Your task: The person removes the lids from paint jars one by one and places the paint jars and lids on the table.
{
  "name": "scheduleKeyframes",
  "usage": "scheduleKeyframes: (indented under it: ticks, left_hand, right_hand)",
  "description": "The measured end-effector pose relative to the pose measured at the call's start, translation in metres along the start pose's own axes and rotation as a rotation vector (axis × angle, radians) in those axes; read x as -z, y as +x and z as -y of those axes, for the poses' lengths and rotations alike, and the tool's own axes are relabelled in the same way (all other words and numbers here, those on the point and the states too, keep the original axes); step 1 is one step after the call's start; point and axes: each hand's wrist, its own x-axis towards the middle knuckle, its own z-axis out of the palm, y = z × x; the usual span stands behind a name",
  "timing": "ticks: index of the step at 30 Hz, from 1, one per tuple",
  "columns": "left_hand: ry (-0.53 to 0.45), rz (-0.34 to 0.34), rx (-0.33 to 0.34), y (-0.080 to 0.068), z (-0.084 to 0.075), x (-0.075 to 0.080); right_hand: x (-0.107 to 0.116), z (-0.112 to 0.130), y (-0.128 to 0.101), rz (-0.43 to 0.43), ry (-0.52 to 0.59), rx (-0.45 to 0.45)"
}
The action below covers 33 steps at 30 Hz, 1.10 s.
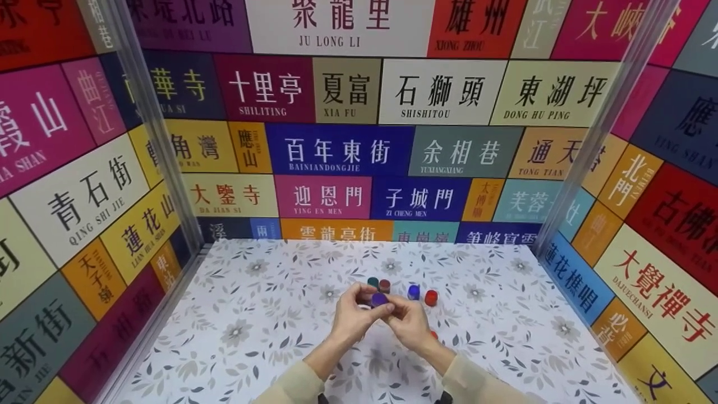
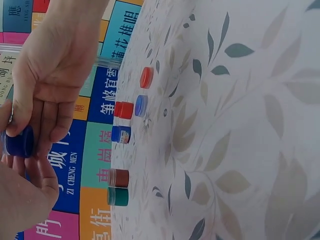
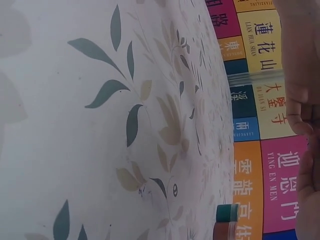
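Note:
A small purple paint jar (image 1: 380, 300) is held up above the table between both hands. My left hand (image 1: 352, 315) grips it from the left, and the fingers and thumb of my right hand (image 1: 408, 321) pinch it from the right. Seen from the left wrist, the jar (image 2: 20, 141) looks dark blue and partly covered by fingers, so whether its lid is on is unclear. The right wrist view catches only parts of the hands at its edge, and the jar is hidden there.
Behind the hands stand a green jar (image 1: 373, 280) and a brown jar (image 1: 385, 285). Right of these are a blue jar (image 1: 413, 291) and a red jar (image 1: 431, 297). A blue lid (image 2: 141, 106) and a red lid (image 2: 146, 78) lie nearby. Sign-covered panels (image 1: 325, 196) enclose the flowered tabletop (image 1: 235, 359).

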Motion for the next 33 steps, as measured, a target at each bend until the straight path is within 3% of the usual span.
scheduleKeyframes:
  ticks: [7,13,20,33]
  left_hand:
    - [0.022,0.180,-0.103,0.005,-0.005,0.014]
    - [0.070,0.244,-0.148,0.007,-0.005,0.016]
    - [0.046,0.235,-0.140,0.005,-0.006,0.011]
    - [0.020,0.132,-0.114,0.002,-0.006,0.002]
  right_hand:
    - [0.007,0.004,0.003,0.026,0.029,-0.004]
    - [0.013,0.006,0.004,0.026,0.024,-0.003]
    - [0.016,0.007,0.002,0.030,0.036,-0.008]
    - [0.014,0.004,0.004,0.026,0.057,0.005]
